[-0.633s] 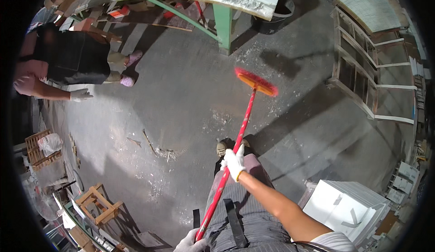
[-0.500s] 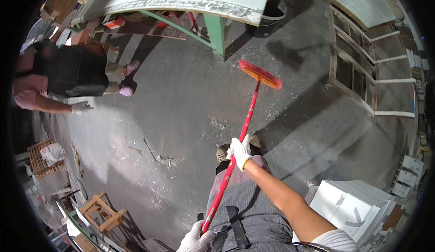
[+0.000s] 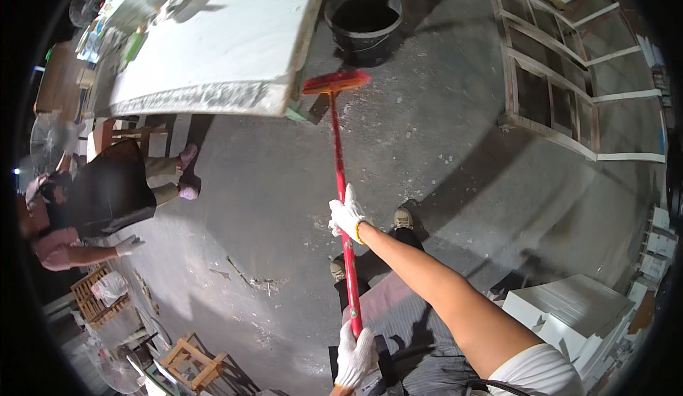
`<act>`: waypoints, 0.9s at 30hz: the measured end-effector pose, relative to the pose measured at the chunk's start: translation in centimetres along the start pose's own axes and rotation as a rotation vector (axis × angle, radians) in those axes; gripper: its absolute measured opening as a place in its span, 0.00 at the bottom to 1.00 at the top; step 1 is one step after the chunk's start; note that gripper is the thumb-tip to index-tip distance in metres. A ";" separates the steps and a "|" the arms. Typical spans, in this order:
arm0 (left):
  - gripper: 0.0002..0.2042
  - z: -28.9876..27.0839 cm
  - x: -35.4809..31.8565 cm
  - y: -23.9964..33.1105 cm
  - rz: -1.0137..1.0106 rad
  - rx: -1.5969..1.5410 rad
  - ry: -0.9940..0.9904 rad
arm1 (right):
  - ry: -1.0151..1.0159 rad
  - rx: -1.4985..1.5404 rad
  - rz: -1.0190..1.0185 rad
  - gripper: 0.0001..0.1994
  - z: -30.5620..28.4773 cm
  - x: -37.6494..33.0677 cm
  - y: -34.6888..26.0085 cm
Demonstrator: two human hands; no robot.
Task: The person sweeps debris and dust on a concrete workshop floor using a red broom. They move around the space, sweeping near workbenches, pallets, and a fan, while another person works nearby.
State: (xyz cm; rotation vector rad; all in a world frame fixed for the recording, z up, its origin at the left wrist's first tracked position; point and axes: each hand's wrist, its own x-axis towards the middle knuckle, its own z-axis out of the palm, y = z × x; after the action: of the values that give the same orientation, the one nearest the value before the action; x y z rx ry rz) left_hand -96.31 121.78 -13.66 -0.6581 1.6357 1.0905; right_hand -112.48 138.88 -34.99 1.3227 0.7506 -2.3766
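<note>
A broom with a red handle [image 3: 339, 150] and an orange-red head [image 3: 336, 81] stretches away from me. My right hand [image 3: 347, 214], in a white glove with a yellow cuff edge, is closed around the middle of the handle. Lower down, my left hand [image 3: 356, 357], also in a white glove, is wrapped round the handle's near end. The broom head rests on the grey floor [image 3: 242, 168], close to the corner of a white-topped table [image 3: 220, 47] and just short of a black bucket [image 3: 363, 22]. White specks and scraps lie scattered on the floor.
At left a co-worker [image 3: 107, 189] in a dark apron stands near the table. Debris with a thin stick [image 3: 242, 273] lies left of my feet. A wooden frame rack [image 3: 551, 76] stands at right, white stacked boards [image 3: 569, 303] at lower right, a wooden stool [image 3: 192, 360] at lower left.
My view has shifted forward, showing more of the table and bucket. The broom head has moved toward the bucket, beside the table corner. Both hands keep their hold; my feet are now apart.
</note>
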 end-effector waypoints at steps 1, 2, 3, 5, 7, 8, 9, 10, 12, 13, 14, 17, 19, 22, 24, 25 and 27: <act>0.20 2.1 1.2 1.0 -0.018 -0.049 0.016 | 0.018 -0.076 -0.010 0.42 -0.5 0.5 -0.9; 0.21 4.2 2.1 2.1 -0.001 -0.134 0.039 | 0.001 -0.092 0.002 0.42 -1.1 1.0 -1.7; 0.21 5.9 3.5 3.1 -0.020 -0.150 0.036 | -0.018 -0.113 0.017 0.42 -1.8 1.5 -2.6; 0.20 8.7 7.8 2.8 0.049 -0.185 0.060 | 0.053 -0.180 0.000 0.27 -2.6 2.6 -3.5; 0.20 11.8 15.0 1.9 0.279 -0.189 0.125 | -0.006 -0.457 -0.035 0.29 -4.8 5.7 -5.4; 0.19 12.5 16.5 3.6 0.235 -0.187 0.115 | 0.015 -0.512 -0.040 0.29 -5.4 6.8 -6.1; 0.18 13.4 18.1 6.2 0.217 -0.162 0.115 | 0.038 -0.570 -0.049 0.29 -5.9 7.7 -7.0; 0.18 14.2 20.0 9.0 0.270 -0.192 0.102 | 0.109 -0.552 -0.047 0.28 -5.6 8.3 -8.2; 0.17 14.7 24.2 14.5 0.389 -0.177 0.019 | 0.132 -0.518 -0.081 0.26 -5.4 9.2 -11.2; 0.11 15.3 26.1 17.7 0.393 -0.207 0.064 | 0.124 -0.509 -0.106 0.25 -5.1 9.6 -12.9; 0.07 15.3 27.4 20.2 0.396 -0.240 0.118 | 0.104 -0.499 -0.127 0.24 -4.5 10.0 -14.6; 0.07 14.4 30.7 22.0 0.326 -0.347 -0.037 | 0.067 -0.482 -0.156 0.21 -3.6 10.7 -17.7; 0.05 15.5 30.1 21.3 0.304 -0.331 -0.191 | 0.099 -0.458 -0.147 0.19 -5.2 11.0 -18.2; 0.14 17.4 22.9 16.0 0.092 -0.255 -0.200 | 0.165 -0.419 -0.079 0.18 -7.8 10.1 -15.6; 0.18 16.8 14.8 13.0 -0.137 -0.297 -0.199 | 0.173 -0.399 0.004 0.18 -8.3 9.2 -12.5; 0.18 15.6 11.7 11.0 -0.245 -0.295 -0.204 | 0.178 -0.388 0.043 0.18 -8.6 8.7 -11.5; 0.17 12.9 5.5 9.3 -0.476 -0.497 -0.289 | 0.177 -0.360 0.139 0.19 -8.0 7.0 -8.9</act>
State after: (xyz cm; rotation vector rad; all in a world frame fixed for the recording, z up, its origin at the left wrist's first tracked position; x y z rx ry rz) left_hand -100.17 137.95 -16.61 -1.0900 0.8943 1.1703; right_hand -115.21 150.60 -41.88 1.3863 1.0427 -1.9228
